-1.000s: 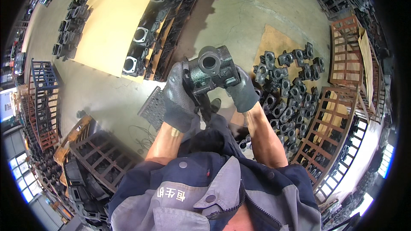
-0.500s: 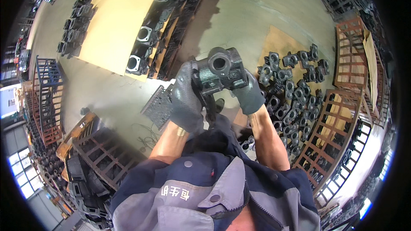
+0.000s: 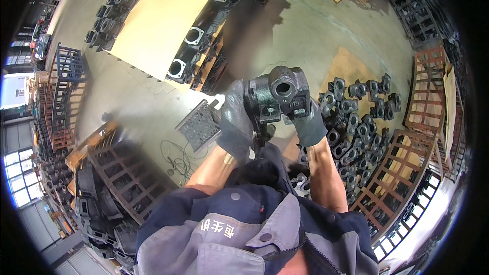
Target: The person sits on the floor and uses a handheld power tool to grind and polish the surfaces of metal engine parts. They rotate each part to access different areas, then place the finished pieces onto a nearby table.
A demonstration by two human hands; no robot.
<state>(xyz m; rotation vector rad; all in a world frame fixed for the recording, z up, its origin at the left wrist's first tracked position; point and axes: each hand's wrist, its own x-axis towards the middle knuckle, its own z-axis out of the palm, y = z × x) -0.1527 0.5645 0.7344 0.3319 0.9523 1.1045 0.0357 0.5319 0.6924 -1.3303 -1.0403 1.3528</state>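
Observation:
Between my two gloved hands I hold up a dark metal casting (image 3: 277,95), with a round bore in the boss that faces up. My left hand (image 3: 237,119), in a dark grey glove, grips its left end. Closed round the opposite end is my right hand (image 3: 309,124), also gloved; the casting hides part of its fingers. Under the hands, my legs and the floor show only in part.
Rows of castings with square flanges (image 3: 193,35) line a tan board (image 3: 158,15) at the upper left. Many more castings (image 3: 351,127) lie on cardboard to the right. Rusty metal crates (image 3: 392,173) stand at the right, another crate (image 3: 127,178) at the lower left. A perforated metal block (image 3: 198,125) and cable (image 3: 175,160) lie on the floor.
The casting and both hands sit slightly further right and lower in view, and the casting is tilted a little differently. The surroundings have shifted as my head turned. Both hands keep their hold.

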